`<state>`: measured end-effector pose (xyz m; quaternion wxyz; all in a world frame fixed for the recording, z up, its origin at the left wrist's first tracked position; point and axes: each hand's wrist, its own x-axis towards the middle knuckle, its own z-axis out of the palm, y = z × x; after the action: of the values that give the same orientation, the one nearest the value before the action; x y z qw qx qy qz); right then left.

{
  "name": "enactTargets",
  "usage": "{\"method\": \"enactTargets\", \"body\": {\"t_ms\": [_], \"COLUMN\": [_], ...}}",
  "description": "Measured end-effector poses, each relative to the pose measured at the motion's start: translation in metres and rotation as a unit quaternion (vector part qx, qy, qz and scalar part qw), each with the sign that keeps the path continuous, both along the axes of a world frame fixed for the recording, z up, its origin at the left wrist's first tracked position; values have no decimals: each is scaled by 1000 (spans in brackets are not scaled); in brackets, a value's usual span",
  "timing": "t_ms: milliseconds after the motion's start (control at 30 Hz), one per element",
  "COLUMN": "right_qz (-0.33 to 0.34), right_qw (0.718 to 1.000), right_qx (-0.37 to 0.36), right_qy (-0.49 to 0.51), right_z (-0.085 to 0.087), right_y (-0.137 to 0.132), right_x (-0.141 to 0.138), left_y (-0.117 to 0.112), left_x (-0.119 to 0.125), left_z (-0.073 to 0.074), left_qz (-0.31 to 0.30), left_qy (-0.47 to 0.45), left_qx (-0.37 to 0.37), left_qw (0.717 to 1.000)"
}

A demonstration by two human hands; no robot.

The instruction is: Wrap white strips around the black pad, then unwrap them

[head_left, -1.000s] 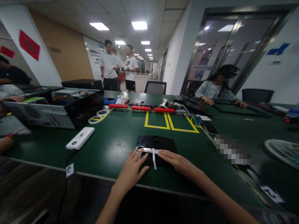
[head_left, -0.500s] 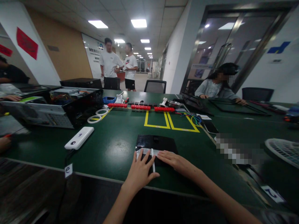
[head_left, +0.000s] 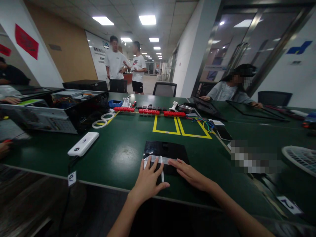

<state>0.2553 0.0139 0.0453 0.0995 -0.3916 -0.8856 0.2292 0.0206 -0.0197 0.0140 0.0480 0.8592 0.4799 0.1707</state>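
A flat black panel (head_left: pixel 172 149) lies on the green table in front of me. A pale strip of tape (head_left: pixel 166 160) runs across it, and a narrow white strip (head_left: pixel 162 174) crosses that at roughly a right angle. My left hand (head_left: pixel 148 179) is open, its spread fingertips resting on the left part of the pale strip and its thumb pointing right near the lower end of the narrow strip. Stretched out flat, the fingers of my right hand (head_left: pixel 187 172) touch the pale strip's right part. Both hands cover parts of the panel.
On the left are an opened computer case (head_left: pixel 81 112), two white rings (head_left: pixel 99 123) and a white power bank (head_left: pixel 83 144) with a cable. Red strips (head_left: pixel 148 112) and yellow tape outlines (head_left: pixel 166 133) lie farther back. Coloured wires (head_left: pixel 208 125) are to the right. Other people (head_left: pixel 228 89) are around.
My right hand's fingers have shifted slightly right along the pale strip. My left hand stays in nearly the same place. The person at the right has moved a hand.
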Motion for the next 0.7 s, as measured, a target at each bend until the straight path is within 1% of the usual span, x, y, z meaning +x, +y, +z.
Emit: {"method": "enactTargets", "body": {"t_ms": [67, 167, 267, 333, 433, 533, 633, 700], "right_qz": [1, -15, -35, -61, -124, -171, -170, -138], "right_qw": [1000, 998, 987, 976, 962, 951, 950, 956], "right_qx": [-17, -44, -84, -83, -21, 50, 117, 154], "right_qy": [11, 45, 130, 194, 244, 251, 234, 208], "right_z": [2, 2, 2, 2, 5, 11, 18, 22], "right_y": [1, 2, 4, 6, 6, 1, -10, -17], "right_x": [0, 2, 6, 10, 15, 18, 14, 4], "left_y": [1, 2, 3, 3, 4, 7, 12, 16], "left_x": [-2, -6, -9, -12, -26, -52, -83, -100], "left_z": [2, 4, 7, 10, 14, 14, 5, -6], "left_qz": [-7, -20, -26, -25, -5, 40, 113, 151], "left_qy": [-9, -26, -57, -91, -161, -213, -206, -187], "left_qx": [-9, -34, -62, -70, -47, -10, 16, 36], "left_qw": [1000, 999, 996, 993, 986, 976, 972, 970]}}
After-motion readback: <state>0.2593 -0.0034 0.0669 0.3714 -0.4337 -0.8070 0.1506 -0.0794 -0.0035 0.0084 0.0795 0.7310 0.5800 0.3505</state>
